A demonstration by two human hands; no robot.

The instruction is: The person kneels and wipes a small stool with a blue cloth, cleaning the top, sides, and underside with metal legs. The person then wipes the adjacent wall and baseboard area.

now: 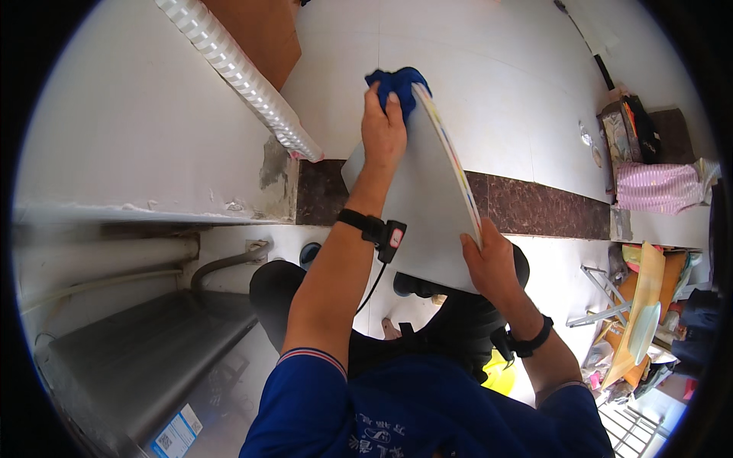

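A thin pale grey board (427, 214) is tilted up in front of my knees, its narrow edge with coloured streaks facing right. What kind of board it is, I cannot make out. At its far top corner my left hand (384, 131) grips a bunched blue cloth (397, 85), which is pressed over the corner. My right hand (492, 263) clasps the edge lower down, nearer my body, thumb on the grey face and the fingers mostly hidden behind. Both wrists wear black straps with small devices.
A wrapped roll (244, 91) leans at the left wall end. Below it stands a dark grey metal box-shaped unit (145, 359) with a hose (229, 263). A dark stone threshold (534, 195) crosses the floor. At right are a pink striped cloth (660, 187) and a cluttered wooden board (637, 313).
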